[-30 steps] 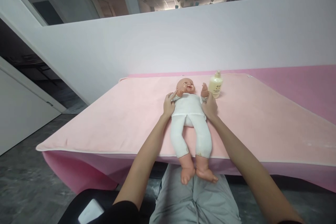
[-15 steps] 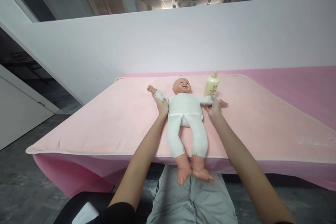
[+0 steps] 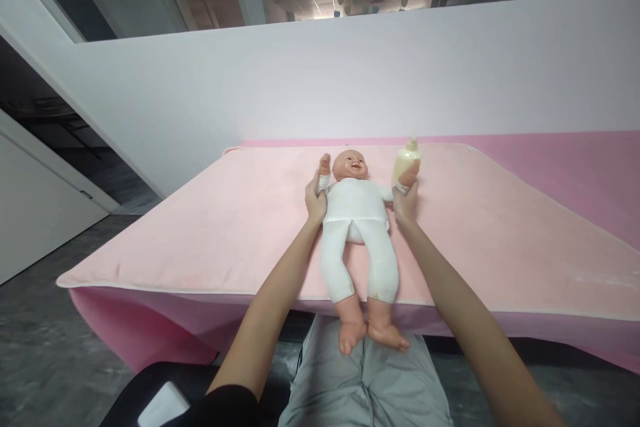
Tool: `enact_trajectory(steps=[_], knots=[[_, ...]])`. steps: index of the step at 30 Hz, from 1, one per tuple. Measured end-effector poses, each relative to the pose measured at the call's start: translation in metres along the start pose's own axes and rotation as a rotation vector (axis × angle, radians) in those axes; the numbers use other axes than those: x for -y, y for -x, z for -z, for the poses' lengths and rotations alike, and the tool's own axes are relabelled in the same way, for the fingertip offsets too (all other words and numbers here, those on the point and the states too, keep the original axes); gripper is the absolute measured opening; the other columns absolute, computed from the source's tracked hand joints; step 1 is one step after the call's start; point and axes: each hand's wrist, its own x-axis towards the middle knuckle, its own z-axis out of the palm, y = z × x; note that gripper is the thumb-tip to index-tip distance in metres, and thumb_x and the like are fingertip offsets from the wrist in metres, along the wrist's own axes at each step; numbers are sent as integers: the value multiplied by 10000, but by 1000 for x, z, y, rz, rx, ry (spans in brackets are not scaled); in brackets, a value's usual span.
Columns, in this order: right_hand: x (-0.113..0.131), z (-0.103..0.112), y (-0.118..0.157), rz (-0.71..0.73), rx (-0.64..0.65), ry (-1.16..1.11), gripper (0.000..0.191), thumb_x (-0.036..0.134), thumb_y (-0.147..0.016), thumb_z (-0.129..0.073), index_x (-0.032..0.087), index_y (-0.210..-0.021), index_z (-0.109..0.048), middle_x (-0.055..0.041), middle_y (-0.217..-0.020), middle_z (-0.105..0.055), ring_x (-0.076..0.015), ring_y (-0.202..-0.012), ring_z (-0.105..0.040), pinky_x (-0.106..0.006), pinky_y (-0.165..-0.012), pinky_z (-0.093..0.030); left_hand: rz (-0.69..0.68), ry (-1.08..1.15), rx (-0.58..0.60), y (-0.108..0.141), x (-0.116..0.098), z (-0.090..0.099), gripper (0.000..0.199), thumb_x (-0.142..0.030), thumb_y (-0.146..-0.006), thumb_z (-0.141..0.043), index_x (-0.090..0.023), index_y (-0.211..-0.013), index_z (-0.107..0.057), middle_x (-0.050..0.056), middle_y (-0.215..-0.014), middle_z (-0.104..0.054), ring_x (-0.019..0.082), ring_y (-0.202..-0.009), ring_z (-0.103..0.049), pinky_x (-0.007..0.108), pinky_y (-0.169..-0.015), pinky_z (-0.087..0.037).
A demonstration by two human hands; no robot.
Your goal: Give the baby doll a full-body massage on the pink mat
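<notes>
A baby doll [image 3: 356, 203] in a white suit lies on its back on a pale pink blanket [image 3: 240, 227], its bare feet hanging over the front edge. My left hand [image 3: 315, 199] is closed around the doll's arm on the left, whose small hand points up beside the head. On the other side my right hand [image 3: 405, 203] grips the doll's other arm, which is bent upward. Behind that raised doll hand stands a pale yellow pump bottle [image 3: 407, 159], partly covered by it.
The blanket lies over a pink-covered table [image 3: 575, 193] against a white wall [image 3: 400, 73] with a window above. A white object [image 3: 163, 405] lies on a dark surface at the lower left. My legs in grey trousers [image 3: 365, 380] are below the table edge.
Both doll arms, spread out sideways before, are now raised with their hands pointing up. My hands have turned and moved with them, and the doll's right-side hand now overlaps the bottle.
</notes>
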Motion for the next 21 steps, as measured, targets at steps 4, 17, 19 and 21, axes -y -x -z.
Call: enact_trajectory(steps=[4,17,19,21], knots=[[5,1,9,259,220,508,534,147,-787,-446,231,-1312,-498,-97,-1088,-524,-232,-1022,-513,-336,-836,-442,46,57,113,-2,-4,-3,405,-88,-758,-473,-189,-1068,-714,77,-1292,-569,226,-1196,-536,367,-1052,-431],[13,7,13,288,338,753,449,245,-848,-441,270,-1294,-479,-83,-1018,-520,-232,-878,-521,-292,-648,-398,-30,6,112,0,-7,-3,536,-29,-688,-426,-220,-1103,-706,56,-1217,-604,210,-1177,-536,389,-1080,-410],[10,7,12,256,289,705,457,237,-834,-440,227,-1290,-461,-98,-1064,-537,-231,-864,-536,-307,-661,-411,-3,50,101,-1,-6,-4,548,-31,-685,-437,-214,-1137,-687,52,-1230,-610,209,-1185,-537,379,-1070,-422],[6,6,12,231,241,652,455,224,-817,-440,198,-1271,-459,-114,-1098,-546,-234,-863,-546,-324,-681,-425,19,82,96,-1,-5,-5,551,-33,-686,-448,-205,-1159,-672,50,-1248,-612,209,-1194,-536,373,-1068,-424]])
